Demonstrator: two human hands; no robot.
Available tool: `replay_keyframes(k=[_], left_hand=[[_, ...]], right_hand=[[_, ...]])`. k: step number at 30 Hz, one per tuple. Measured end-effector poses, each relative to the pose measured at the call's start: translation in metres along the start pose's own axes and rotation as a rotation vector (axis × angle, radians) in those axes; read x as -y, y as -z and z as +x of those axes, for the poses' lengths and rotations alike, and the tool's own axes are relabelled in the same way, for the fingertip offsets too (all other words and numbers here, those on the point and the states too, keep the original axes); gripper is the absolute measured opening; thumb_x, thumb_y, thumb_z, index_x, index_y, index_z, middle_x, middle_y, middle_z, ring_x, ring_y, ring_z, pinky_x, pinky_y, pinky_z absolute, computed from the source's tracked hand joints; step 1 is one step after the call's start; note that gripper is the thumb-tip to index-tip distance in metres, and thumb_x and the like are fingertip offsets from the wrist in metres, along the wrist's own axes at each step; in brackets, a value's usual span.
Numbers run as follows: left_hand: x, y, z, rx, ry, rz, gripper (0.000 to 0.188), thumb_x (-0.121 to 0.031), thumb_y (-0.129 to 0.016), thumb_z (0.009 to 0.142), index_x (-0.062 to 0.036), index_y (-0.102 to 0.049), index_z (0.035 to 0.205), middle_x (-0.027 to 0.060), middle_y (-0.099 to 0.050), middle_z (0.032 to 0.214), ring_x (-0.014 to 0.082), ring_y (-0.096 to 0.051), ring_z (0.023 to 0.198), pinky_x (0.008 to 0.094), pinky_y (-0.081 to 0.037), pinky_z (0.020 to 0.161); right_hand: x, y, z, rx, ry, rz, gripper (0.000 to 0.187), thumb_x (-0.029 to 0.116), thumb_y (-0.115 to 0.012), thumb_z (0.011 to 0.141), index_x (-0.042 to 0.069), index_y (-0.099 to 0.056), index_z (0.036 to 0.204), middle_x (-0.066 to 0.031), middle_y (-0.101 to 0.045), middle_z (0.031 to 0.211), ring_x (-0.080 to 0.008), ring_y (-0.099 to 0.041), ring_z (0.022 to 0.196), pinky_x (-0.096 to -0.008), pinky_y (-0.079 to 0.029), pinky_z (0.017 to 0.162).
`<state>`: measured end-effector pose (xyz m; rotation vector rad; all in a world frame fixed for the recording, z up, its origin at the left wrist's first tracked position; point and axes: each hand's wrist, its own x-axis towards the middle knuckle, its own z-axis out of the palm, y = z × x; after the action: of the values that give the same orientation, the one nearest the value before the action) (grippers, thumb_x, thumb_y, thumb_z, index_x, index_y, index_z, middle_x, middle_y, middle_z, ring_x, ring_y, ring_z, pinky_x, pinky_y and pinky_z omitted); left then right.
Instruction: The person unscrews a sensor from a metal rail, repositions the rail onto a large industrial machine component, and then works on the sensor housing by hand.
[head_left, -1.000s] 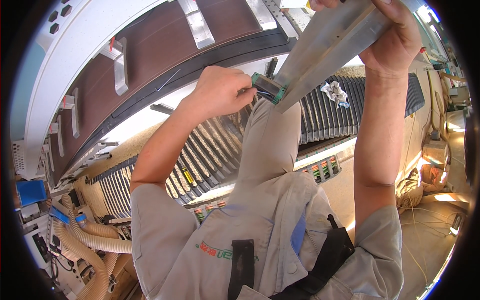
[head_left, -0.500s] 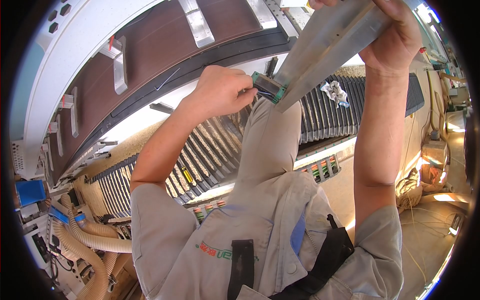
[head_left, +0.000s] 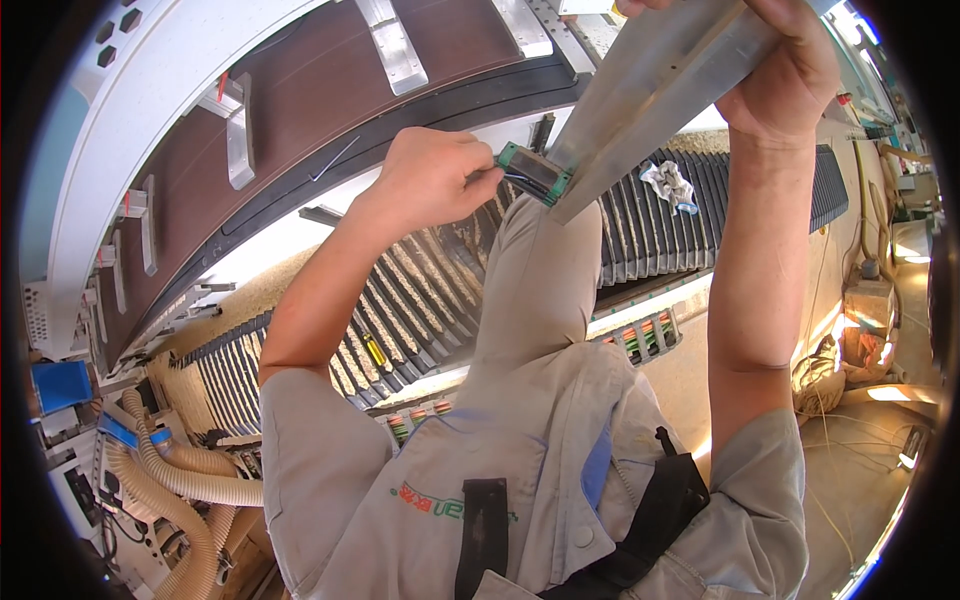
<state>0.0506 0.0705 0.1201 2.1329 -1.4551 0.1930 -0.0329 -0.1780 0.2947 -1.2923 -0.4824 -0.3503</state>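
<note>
My left hand (head_left: 437,177) is closed in a pinch on a thin dark rod that looks like a hex key (head_left: 522,182). The key lies along a small dark block with green ends, a slider block (head_left: 536,172), at the lower end of a long aluminium profile (head_left: 655,95). My right hand (head_left: 785,85) grips the profile higher up, with its thumb over the near face. The profile slants down toward my raised knee. Fingertips (head_left: 640,6) show at the top edge beside it; whose they are I cannot tell.
Black ribbed bellows (head_left: 430,290) run across below, dusted with pale chips; a yellow-handled tool (head_left: 375,349) and a crumpled cloth (head_left: 670,187) lie on them. Another bent hex key (head_left: 337,160) rests on the machine's black ledge. Beige hoses (head_left: 200,485) stand at lower left.
My left hand has drawn slightly left, away from the slider block, and more of its green end shows. The right hand and the profile have barely moved.
</note>
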Motion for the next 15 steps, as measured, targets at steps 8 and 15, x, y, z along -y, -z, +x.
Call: replay_keyframes(k=[8,15], left_hand=[[-0.003,0.0,0.003,0.045,-0.034,0.034,0.025,-0.027,-0.07,0.087,-0.0111,-0.063,0.069,0.0036,-0.06,0.066,0.0303,-0.063,0.064,0.0436,-0.047,0.054],[0.002,0.004,0.0,0.04,-0.025,0.042,0.026,-0.027,-0.07,0.087,-0.0111,-0.062,0.068,0.0036,-0.06,0.065,0.0299,-0.063,0.065,0.0433,-0.047,0.054]], right_hand=[[-0.006,0.008,0.002,0.066,0.057,-0.113,0.059,0.029,-0.071,0.084,-0.005,-0.058,0.131,-0.0136,-0.066,0.088,-0.0246,-0.068,0.075,-0.0389,-0.06,0.075],[0.006,-0.013,-0.004,-0.03,-0.018,0.115,0.061,0.029,-0.071,0.083,-0.005,-0.057,0.132,-0.0141,-0.066,0.089,-0.0255,-0.068,0.077,-0.0392,-0.061,0.076]])
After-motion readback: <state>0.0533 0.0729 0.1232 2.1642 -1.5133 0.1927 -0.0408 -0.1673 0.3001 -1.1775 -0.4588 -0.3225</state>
